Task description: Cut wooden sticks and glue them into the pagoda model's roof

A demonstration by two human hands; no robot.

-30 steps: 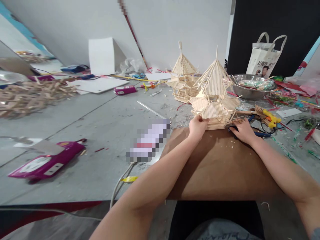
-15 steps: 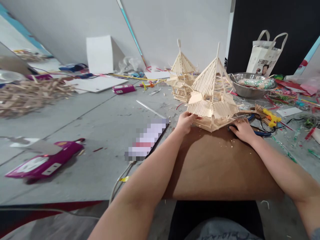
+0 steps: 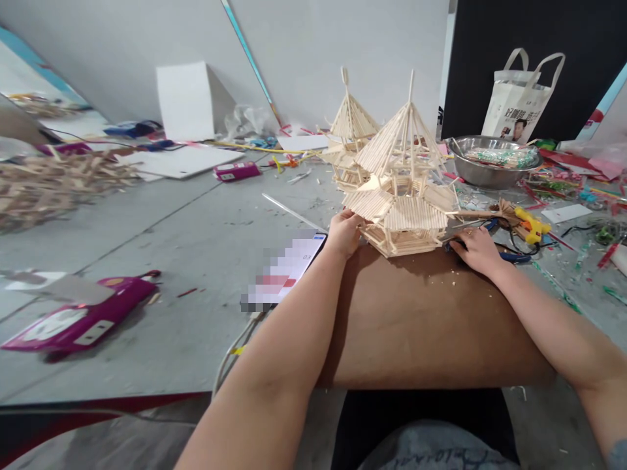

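A pavilion model (image 3: 416,212) of thin wooden sticks, with a tiered roof and pointed top, stands on a brown board (image 3: 421,326). My left hand (image 3: 345,234) is closed on the model's left lower edge; its fingertips are partly hidden under the lower eave. My right hand (image 3: 476,249) lies at the board's right edge, fingers loosely stretched, just right of the model's base. Under and beside it are blue-handled pliers (image 3: 515,258), partly covered by the hand. A second, similar stick pavilion (image 3: 349,124) stands behind.
A yellow glue gun (image 3: 531,225) lies on the right, before a metal bowl (image 3: 477,173) of wrapped sticks. Left are a phone (image 3: 289,267), a purple power strip (image 3: 93,313) and a heap of wood sticks (image 3: 59,186). A paper bag (image 3: 514,108) stands at the back.
The pavilion model has turned, so a flat side of its lower roof now faces me instead of a corner. My left hand has moved left with it; my right hand has stayed about in place.
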